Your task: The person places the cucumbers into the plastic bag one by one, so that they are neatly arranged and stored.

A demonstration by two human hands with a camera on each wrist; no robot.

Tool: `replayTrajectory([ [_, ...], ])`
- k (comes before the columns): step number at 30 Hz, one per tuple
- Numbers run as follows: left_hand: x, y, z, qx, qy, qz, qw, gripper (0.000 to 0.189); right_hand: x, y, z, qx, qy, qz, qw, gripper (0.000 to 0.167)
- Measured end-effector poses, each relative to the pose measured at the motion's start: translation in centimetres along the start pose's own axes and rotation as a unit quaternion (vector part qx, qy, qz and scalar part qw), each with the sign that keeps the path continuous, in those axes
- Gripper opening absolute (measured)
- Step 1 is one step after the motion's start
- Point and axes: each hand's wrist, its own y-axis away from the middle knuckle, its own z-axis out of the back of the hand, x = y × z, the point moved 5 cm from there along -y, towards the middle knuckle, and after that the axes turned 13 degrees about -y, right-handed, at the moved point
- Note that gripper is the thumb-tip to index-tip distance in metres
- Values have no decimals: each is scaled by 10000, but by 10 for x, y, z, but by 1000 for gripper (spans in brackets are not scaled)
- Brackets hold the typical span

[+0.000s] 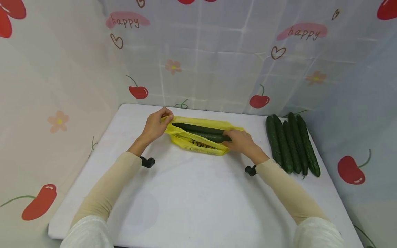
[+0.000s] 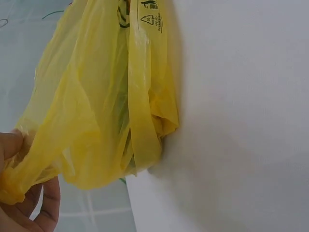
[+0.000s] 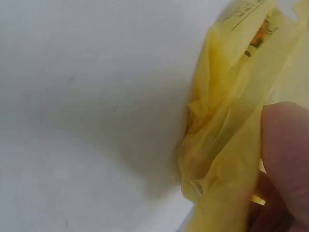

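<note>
A yellow plastic bag [image 1: 198, 146] with dark printing lies on the white table, its mouth spread upward. Inside it, long dark green cucumbers [image 1: 203, 129] lie side by side; two show through the opening. My left hand [image 1: 157, 124] pinches the bag's left end between thumb and fingers, lifting that edge. At the opposite end is my right hand [image 1: 241, 141], its fingertips beside the cucumbers' right ends. In the right wrist view, the right thumb [image 3: 287, 150] presses on the bag's edge with fingers curled behind it. Bag film partly hides the fingers of both hands.
Several more cucumbers [image 1: 291, 144] lie in a row at the right side of the white table [image 1: 192, 203], close to the right forearm. A printed curtain [image 1: 211, 69] hangs behind the table and along both sides.
</note>
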Motion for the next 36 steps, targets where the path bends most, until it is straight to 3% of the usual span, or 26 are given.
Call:
replayTrajectory([
  [9, 2, 1, -1, 39, -52, 119, 9999, 11, 16, 16, 23, 225, 1093, -407, 9929, 84],
  [15, 1, -1, 3, 20, -153, 62, 9999, 11, 34, 32, 39, 486, 932, -496, 9932, 104],
  [21, -9, -5, 12, -25, -477, -51, 9988, 13, 47, 41, 56, 360, 923, -348, 9945, 112],
  [29, -30, -9, 20, 156, -652, -120, 9977, 13, 35, 42, 69, 201, 1101, -376, 9930, 119],
  [36, -55, -5, 26, 448, -768, -38, 9960, 14, 14, 24, 75, 250, 911, -5, 9955, 120],
])
